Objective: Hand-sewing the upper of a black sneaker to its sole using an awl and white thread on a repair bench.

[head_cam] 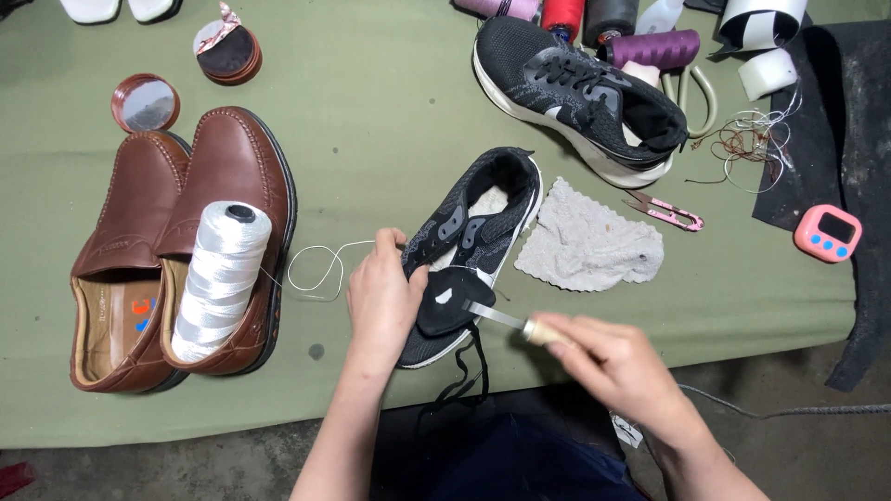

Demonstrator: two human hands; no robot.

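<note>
Right hand (613, 357) grips an awl (509, 320), its tip touching the black sneaker (473, 237); left hand (382, 297) clasps the sneaker's side. Left of the sneaker lie white thread (316, 269), a spool (220, 280) and brown loafers (176, 250); right, a cloth (589, 246).

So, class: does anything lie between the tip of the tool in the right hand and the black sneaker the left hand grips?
Nothing visible does. The right hand holds a wooden-handled tool whose metal tip already meets the black sneaker at its toe end. The left hand grips that sneaker from the other side, clear of the tip.
</note>
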